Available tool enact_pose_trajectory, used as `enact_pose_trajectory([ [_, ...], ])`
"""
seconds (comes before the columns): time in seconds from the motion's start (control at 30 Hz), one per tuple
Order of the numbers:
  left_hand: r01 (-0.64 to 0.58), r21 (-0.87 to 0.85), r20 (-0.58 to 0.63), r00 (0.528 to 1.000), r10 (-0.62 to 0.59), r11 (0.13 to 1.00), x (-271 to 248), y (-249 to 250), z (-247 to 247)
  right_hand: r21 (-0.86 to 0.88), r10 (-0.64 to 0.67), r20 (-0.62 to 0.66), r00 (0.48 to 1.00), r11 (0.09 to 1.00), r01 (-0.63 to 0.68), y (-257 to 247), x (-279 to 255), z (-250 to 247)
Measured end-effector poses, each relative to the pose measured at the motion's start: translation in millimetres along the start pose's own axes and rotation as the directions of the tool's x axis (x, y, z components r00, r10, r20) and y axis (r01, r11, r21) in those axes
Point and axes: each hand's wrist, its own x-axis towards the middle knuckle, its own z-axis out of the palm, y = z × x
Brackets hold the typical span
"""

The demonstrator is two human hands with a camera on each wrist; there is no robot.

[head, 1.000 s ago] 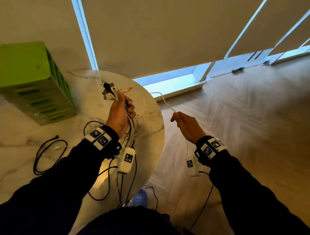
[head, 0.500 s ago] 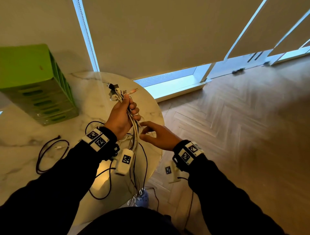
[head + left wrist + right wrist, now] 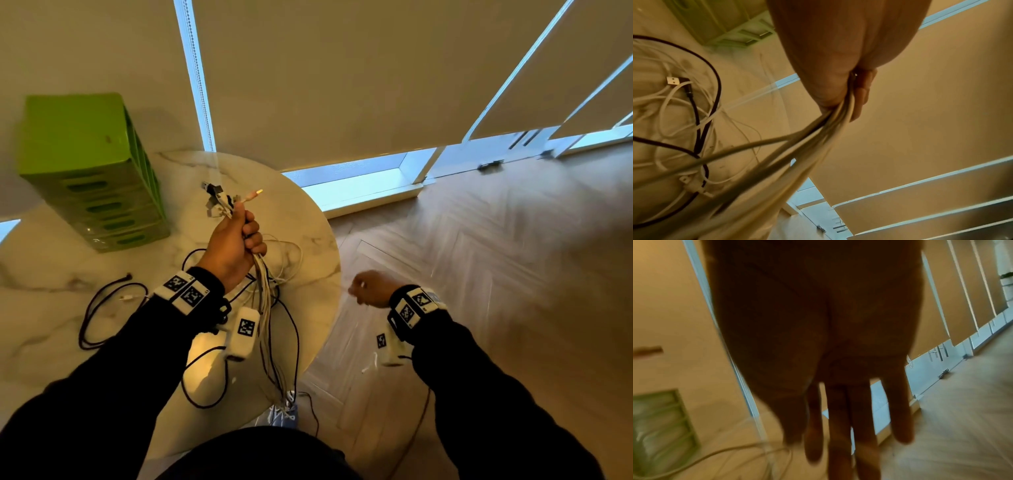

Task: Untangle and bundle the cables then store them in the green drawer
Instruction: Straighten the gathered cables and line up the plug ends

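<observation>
Open floor to our right, cables and a drawer unit crowding the round surface to our left.

The wooden floor (image 3: 479, 274) beside our right hand (image 3: 371, 289) lies bare, so that hand has room on every side. Our left hand (image 3: 233, 246) holds a bunch of pale cables (image 3: 263, 298) that hangs down across the near edge of the surface (image 3: 308, 219) and bars the way between our two arms. Beneath it loose white and dark cables (image 3: 694, 113) sprawl in loops. A dark cable loop (image 3: 99, 315) lies further left. The green drawer unit (image 3: 89, 171) stands at the far left, with bare marble between it and the loops.
</observation>
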Motion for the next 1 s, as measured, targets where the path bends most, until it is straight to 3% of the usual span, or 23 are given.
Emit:
enact_pose_trajectory([
  [0.03,0.006,0.002,0.03,1.0,-0.006,1.0,-2.6,0.6,1.7,-0.046,0.013,0.132,0.991,0.999,-0.007,0.1,-2.9,5.8],
  [0.1,0.013,0.031,0.091,0.996,-0.016,0.999,-8.2,2.5,6.8,0.036,-0.097,0.232,0.968,0.995,0.091,-12.3,-7.8,14.7],
  [0.23,-0.002,0.177,0.215,0.976,-0.037,0.984,-20.7,6.1,17.8,0.294,-0.445,-0.001,0.896,0.856,0.425,-71.0,-11.6,24.9],
  [0.3,-0.002,0.262,0.242,0.968,-0.063,0.965,-26.3,10.4,20.7,0.405,-0.532,-0.018,0.847,0.77,0.493,-103.8,-12.3,28.5],
  [0.4,-0.014,0.39,0.251,0.964,-0.092,0.921,-33.8,23.9,16.2,0.529,-0.594,0.1,0.798,0.711,0.462,-140.4,-13.2,38.0],
  [0.47,-0.031,0.434,0.243,0.966,-0.084,0.9,-36.3,37.3,9.1,0.588,-0.607,0.271,0.748,0.719,0.371,-149.0,-13.2,48.4],
  [0.57,-0.014,0.28,0.218,0.975,-0.049,0.96,-37.9,58.9,-7.9,0.545,-0.582,0.476,0.659,0.784,0.298,-140.0,-7.8,58.8],
  [0.63,-0.01,0.108,0.217,0.976,-0.014,0.994,-40.4,69.1,-22.1,0.471,-0.539,0.493,0.683,0.825,0.311,-133.6,-4.9,47.7],
  [0.7,-0.027,-0.036,0.213,0.976,0.034,0.999,-42.9,72.2,-31.8,0.405,-0.485,0.408,0.774,0.856,0.323,-130.8,-1.8,24.5],
  [0.8,-0.129,-0.212,0.157,0.974,0.164,0.969,-45.0,72.8,-37.8,0.13,-0.45,0.106,0.887,0.89,0.436,-134.4,6.3,-7.4],
  [0.9,-0.25,-0.33,0.046,0.959,0.28,0.91,-45.8,81.3,-37.4,-0.039,-0.402,-0.228,0.887,0.914,0.404,-130.6,23.3,-12.7],
  [1.0,-0.328,-0.37,-0.038,0.94,0.338,0.869,-46.7,99.2,-41.9,-0.039,-0.329,-0.312,0.892,0.942,0.334,-121.1,34.0,12.0],
])
